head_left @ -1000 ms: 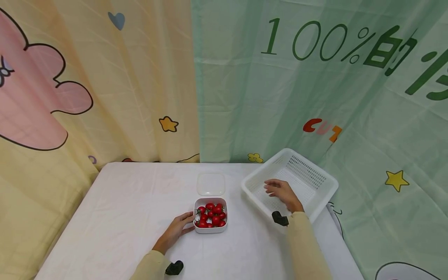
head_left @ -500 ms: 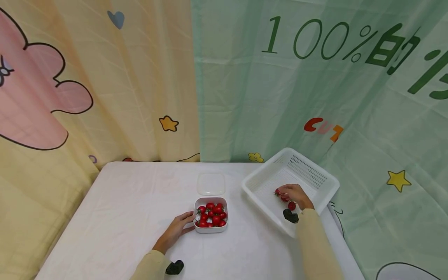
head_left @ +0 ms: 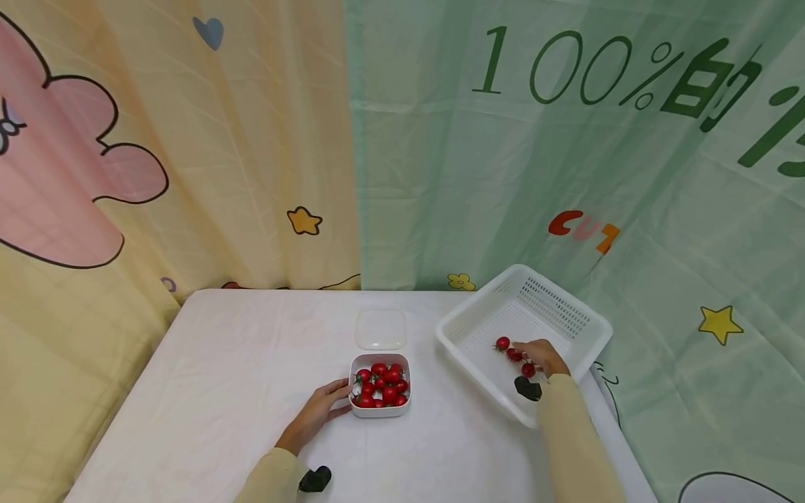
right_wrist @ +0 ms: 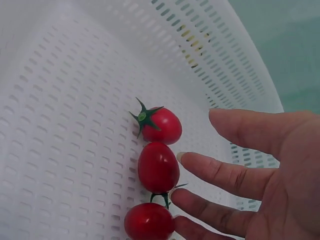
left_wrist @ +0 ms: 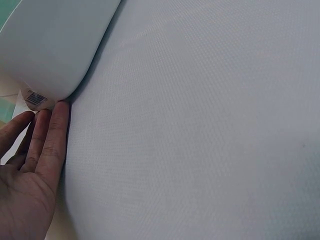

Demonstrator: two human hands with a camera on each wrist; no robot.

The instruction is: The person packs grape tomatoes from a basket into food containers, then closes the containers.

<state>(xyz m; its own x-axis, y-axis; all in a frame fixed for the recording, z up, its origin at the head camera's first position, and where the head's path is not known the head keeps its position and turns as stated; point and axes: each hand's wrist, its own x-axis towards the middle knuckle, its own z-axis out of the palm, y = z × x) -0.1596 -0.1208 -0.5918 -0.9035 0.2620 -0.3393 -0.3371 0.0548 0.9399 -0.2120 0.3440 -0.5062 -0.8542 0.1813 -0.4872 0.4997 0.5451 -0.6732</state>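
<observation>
My left hand (head_left: 316, 417) touches the left side of a small white box (head_left: 380, 413) with its fingertips, fingers fairly straight. Several red cherry tomatoes (head_left: 389, 395) with green stems fill this box. In the left wrist view my fingertips meet the box's lower corner beside a barcode label (left_wrist: 35, 98). My right hand (head_left: 544, 355) is inside a white perforated basket (head_left: 461, 360), fingers extended and holding nothing. Beside its fingertips lie cherry tomatoes (right_wrist: 158, 167) on the basket floor, in a loose row. One tomato (right_wrist: 162, 125) at the end shows its green calyx.
A clear plastic lid (head_left: 381, 330) lies on the white-covered table (head_left: 251, 363), just behind the small box. Curtains (head_left: 415, 175) hang behind the table and on both sides. The basket sits at the table's right edge.
My right hand has moved slightly right inside the basket, and tomatoes under and beside it have come into view. My left hand stays at the small box.
</observation>
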